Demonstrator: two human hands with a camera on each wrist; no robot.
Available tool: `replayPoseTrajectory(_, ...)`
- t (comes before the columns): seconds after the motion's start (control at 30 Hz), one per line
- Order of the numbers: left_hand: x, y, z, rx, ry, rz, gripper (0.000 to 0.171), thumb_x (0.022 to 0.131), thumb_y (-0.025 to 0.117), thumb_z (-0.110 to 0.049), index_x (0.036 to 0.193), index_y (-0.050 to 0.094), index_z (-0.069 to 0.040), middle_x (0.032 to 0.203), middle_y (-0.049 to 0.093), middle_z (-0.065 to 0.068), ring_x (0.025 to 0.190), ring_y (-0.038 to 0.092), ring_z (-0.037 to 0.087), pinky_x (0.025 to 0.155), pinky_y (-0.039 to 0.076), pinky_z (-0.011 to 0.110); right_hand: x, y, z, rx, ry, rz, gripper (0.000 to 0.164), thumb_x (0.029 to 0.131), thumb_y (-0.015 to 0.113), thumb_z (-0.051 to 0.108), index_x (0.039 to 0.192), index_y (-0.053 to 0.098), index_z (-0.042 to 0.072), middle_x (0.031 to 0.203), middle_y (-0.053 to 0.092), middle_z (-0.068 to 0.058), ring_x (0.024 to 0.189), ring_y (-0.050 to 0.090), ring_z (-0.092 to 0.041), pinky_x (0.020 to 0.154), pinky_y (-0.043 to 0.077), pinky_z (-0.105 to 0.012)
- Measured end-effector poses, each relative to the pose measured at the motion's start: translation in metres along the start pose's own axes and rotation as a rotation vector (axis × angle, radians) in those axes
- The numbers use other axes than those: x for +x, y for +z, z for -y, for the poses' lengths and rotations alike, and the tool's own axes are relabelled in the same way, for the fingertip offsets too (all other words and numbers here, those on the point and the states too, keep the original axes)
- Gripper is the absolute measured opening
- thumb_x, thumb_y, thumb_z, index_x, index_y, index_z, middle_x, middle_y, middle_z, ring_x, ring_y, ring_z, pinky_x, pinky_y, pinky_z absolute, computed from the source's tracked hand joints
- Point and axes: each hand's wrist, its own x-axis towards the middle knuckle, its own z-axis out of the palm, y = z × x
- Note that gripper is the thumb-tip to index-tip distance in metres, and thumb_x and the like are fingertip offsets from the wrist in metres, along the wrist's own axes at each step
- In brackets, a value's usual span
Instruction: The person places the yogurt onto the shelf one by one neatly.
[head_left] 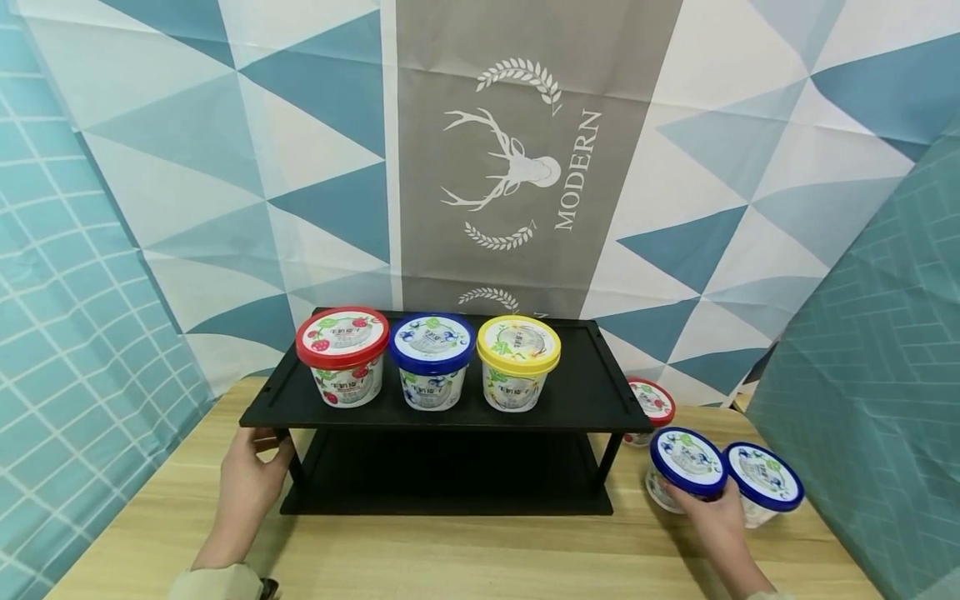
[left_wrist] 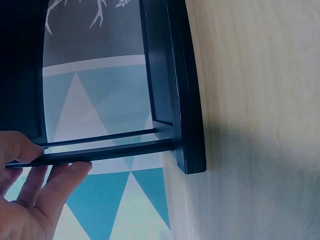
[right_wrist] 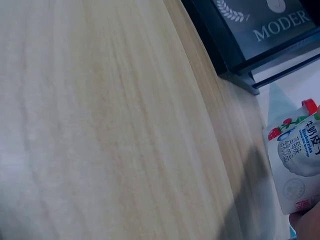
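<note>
A black two-tier shelf (head_left: 420,420) stands on the wooden table. At its left end my left hand (head_left: 251,483) grips the front post (left_wrist: 115,152), thumb on one side and fingers on the other. Over on the right, my right hand (head_left: 711,510) holds a blue-lidded paper tub (head_left: 688,456), which tilts slightly; the right wrist view shows its printed side (right_wrist: 295,170). A second blue-lidded tub (head_left: 765,477) is right beside it. Behind them, partly hidden by the shelf's corner, is a red-lidded tub (head_left: 651,402).
On the upper tier a red-lidded tub (head_left: 343,357), a blue-lidded tub (head_left: 432,360) and a yellow-lidded tub (head_left: 518,362) stand in a row. The lower tier (head_left: 450,479) lies beneath. A patterned cloth (head_left: 315,167) hangs behind, with teal sheets (head_left: 877,350) at both sides.
</note>
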Motion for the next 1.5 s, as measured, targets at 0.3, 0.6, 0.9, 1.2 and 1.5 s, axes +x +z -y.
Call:
replayPoseTrajectory(0.3, 0.000, 0.000, 0.001, 0.018, -0.004, -0.014, 0.030, 0.082, 0.051, -0.003, 0.112, 0.046, -0.005, 0.099, 0.054, 0.018, 0.091, 0.056, 0.038, 0.077, 0.044, 0.046, -0.011, -0.004, 0.007, -0.006, 0.002, 0.053, 0.127, 0.054, 0.077, 0.050, 0.139, 0.000, -0.002, 0.139, 0.018, -0.031, 0.125, 0.024, -0.046, 0.101, 0.025, -0.059)
replayPoseTrajectory(0.6, 0.000, 0.000, 0.002, 0.027, -0.002, -0.006, 0.032, 0.083, 0.050, -0.003, 0.114, 0.046, -0.007, 0.099, 0.053, 0.018, 0.091, 0.055, 0.037, 0.076, 0.046, 0.046, -0.020, -0.004, 0.013, -0.010, -0.006, 0.078, 0.127, 0.053, 0.078, 0.050, 0.140, 0.001, -0.001, 0.139, 0.020, -0.030, 0.125, 0.024, -0.046, 0.101, 0.025, -0.058)
replayPoseTrajectory(0.9, 0.000, 0.001, 0.001, 0.034, 0.002, -0.007, 0.033, 0.083, 0.050, -0.003, 0.116, 0.045, -0.007, 0.100, 0.053, 0.018, 0.091, 0.055, 0.036, 0.074, 0.046, 0.045, -0.029, -0.006, 0.014, 0.032, -0.017, 0.126, 0.123, 0.058, 0.078, 0.043, 0.140, -0.005, 0.003, 0.141, 0.015, -0.028, 0.126, 0.022, -0.045, 0.102, 0.025, -0.058)
replayPoseTrajectory(1.2, 0.000, 0.001, -0.001, 0.051, -0.003, -0.013, 0.033, 0.082, 0.051, -0.004, 0.114, 0.046, -0.008, 0.099, 0.054, 0.016, 0.090, 0.056, 0.034, 0.071, 0.046, 0.038, -0.041, -0.007, 0.015, 0.041, 0.016, 0.181, 0.122, 0.059, 0.077, 0.044, 0.140, -0.005, 0.003, 0.141, 0.016, -0.029, 0.126, 0.021, -0.046, 0.103, 0.023, -0.058)
replayPoseTrajectory(1.5, 0.001, 0.001, -0.001, 0.064, -0.018, -0.009, 0.033, 0.083, 0.052, -0.006, 0.115, 0.046, -0.007, 0.100, 0.054, 0.016, 0.091, 0.055, 0.034, 0.064, 0.044, 0.027, -0.047, -0.008, 0.020, 0.055, 0.016, 0.206, 0.120, 0.061, 0.077, 0.041, 0.141, -0.004, 0.005, 0.141, 0.016, -0.028, 0.127, 0.021, -0.045, 0.103, 0.023, -0.058)
